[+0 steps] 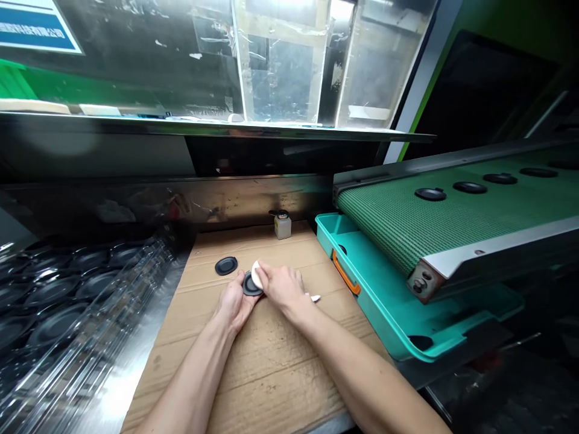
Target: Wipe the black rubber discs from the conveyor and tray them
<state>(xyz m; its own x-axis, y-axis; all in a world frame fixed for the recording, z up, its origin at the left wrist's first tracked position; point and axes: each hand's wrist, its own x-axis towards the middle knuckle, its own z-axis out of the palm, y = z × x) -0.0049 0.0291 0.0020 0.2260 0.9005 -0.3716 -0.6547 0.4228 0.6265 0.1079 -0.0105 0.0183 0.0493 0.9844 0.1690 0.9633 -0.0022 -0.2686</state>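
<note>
My left hand (232, 302) is closed round the edge of a round black lid (251, 284), held over the cardboard sheet (271, 380). Pinched in my right hand (283, 288) is a white pad (257, 274), against the lid's face. A second black lid (226, 265) lies on the cardboard just beyond my left hand. Partly hidden by my right wrist, a small white-tipped object (315, 298) rests on the sheet; its kind is unclear. Farther back stands a small whitish bottle (283, 225) with a dark top.
A green conveyor belt (389, 211) on the right carries several black lids (470, 187). Below its end sits a turquoise bin (375, 307) with an orange handle (346, 274). On the left, clear trays (104, 325) hold many black lids. A metal ledge (271, 198) bounds the back.
</note>
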